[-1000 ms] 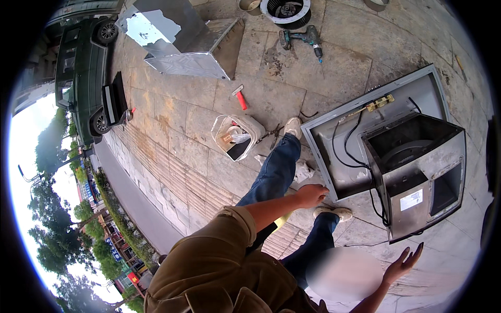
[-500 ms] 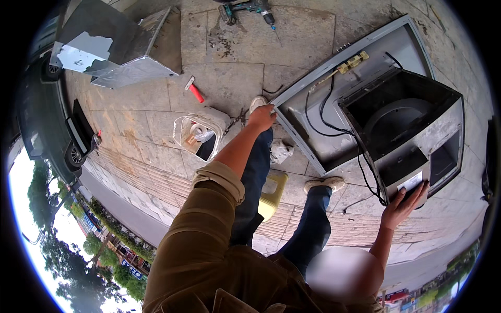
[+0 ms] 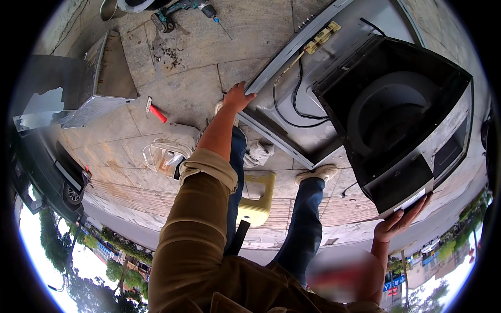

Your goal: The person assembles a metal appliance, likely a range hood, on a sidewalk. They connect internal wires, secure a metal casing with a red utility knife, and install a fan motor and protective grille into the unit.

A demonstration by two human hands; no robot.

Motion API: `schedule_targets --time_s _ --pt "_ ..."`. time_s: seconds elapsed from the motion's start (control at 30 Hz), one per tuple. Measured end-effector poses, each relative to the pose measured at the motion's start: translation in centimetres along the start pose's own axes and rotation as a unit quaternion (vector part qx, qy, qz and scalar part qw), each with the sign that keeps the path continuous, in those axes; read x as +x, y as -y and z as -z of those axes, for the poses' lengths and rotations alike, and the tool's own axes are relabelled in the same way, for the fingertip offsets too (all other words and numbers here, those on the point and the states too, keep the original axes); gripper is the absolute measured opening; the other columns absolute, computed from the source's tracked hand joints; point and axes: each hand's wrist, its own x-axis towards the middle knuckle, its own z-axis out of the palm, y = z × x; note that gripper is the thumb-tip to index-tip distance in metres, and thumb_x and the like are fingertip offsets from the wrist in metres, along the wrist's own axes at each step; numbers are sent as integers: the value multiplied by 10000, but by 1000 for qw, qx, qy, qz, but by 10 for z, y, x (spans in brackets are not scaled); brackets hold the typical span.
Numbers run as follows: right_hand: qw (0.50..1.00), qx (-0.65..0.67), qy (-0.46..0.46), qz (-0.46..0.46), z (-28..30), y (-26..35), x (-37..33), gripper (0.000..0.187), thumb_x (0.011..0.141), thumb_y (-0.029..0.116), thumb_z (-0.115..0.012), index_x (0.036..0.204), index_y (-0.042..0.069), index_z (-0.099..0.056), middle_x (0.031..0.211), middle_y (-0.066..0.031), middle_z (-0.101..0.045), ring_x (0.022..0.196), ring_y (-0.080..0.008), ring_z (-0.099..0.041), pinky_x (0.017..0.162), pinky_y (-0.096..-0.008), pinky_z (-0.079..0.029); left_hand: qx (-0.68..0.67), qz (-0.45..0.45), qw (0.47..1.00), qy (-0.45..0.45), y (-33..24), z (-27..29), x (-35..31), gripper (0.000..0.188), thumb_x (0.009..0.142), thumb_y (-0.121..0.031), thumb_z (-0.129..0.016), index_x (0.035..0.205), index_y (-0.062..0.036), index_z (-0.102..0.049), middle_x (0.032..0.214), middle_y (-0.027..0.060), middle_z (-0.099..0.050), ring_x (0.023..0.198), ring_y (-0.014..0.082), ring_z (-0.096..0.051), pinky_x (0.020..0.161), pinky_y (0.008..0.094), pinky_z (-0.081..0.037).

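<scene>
A range hood, with a shallow grey metal pan (image 3: 323, 73) and a black box-shaped fan housing (image 3: 386, 169) on it, lies tilted at the right. The housing's open side shows a round grey fan ring (image 3: 389, 88). My left hand (image 3: 237, 98) is closed at the pan's near left corner, thumb on the inner side and fingers outside. Under the housing's near lower edge, my right hand (image 3: 401, 221) holds it with the fingers long against the metal and the thumb apart. Black cables (image 3: 297, 101) and a yellowish connector block (image 3: 322, 37) sit in the pan.
A red-handled scraper (image 3: 156, 112) and a cordless drill (image 3: 180, 13) lie on the paving. By my legs are a white bucket (image 3: 169, 156), a crumpled cloth (image 3: 258, 153) and a yellow stool (image 3: 258, 198). Sheet-metal box (image 3: 112, 70) and parked car (image 3: 31, 161) stand left.
The fan housing has tipped up and come nearer, with my right hand still at its lower edge. My left hand stays at the pan corner. The whole view has shifted.
</scene>
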Motion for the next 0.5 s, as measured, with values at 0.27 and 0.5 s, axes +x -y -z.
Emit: schedule_targets --time_s 0.27,0.5 --pt "206 -903 354 134 6 -8 -8 692 988 452 -265 1477 -38 -253 1519 -267 -260 1421 -409 -239 1151 -506 -184 -61 -2 996 65 -17 -18 51 907 755 -533 -720 1434 -48 -365 1372 229 -474 1257 372 -486 1016 438 -426" --pt "998 -33 48 -39 6 -17 -4 682 991 443 -275 1475 -38 -260 1518 -266 -261 1418 -412 -244 1150 -514 -179 -100 -11 993 67 2 -36 66 965 678 -489 -786 1411 -6 -385 1348 254 -501 1249 382 -493 1032 421 -408"
